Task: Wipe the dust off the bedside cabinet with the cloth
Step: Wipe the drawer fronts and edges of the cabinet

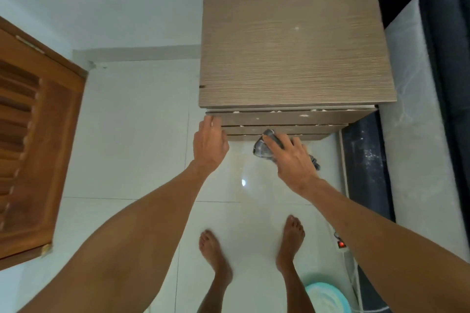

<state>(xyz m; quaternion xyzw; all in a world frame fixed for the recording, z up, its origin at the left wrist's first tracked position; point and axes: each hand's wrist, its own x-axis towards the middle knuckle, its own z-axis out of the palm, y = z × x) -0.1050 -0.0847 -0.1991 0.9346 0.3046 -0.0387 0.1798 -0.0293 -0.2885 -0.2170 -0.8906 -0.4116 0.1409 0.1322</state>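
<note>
At the bedside cabinet (295,40) front, right hand (292,157) grips grey cloth (264,147) against lower drawers; left hand (209,145) released, fingertips on drawer corner; no legible writing.

Both arms are bare from the bottom edge of the view to the wrists; no sleeve shows on either. The left hand (209,142) carries no ring, watch or band, and neither does the right hand (292,157). The fingers (269,140) have short, plain nails. Both feet are bare too, the left foot (216,254) and the right foot (291,241), with no shoes, socks or anklets, and the lower legs are uncovered.
</note>
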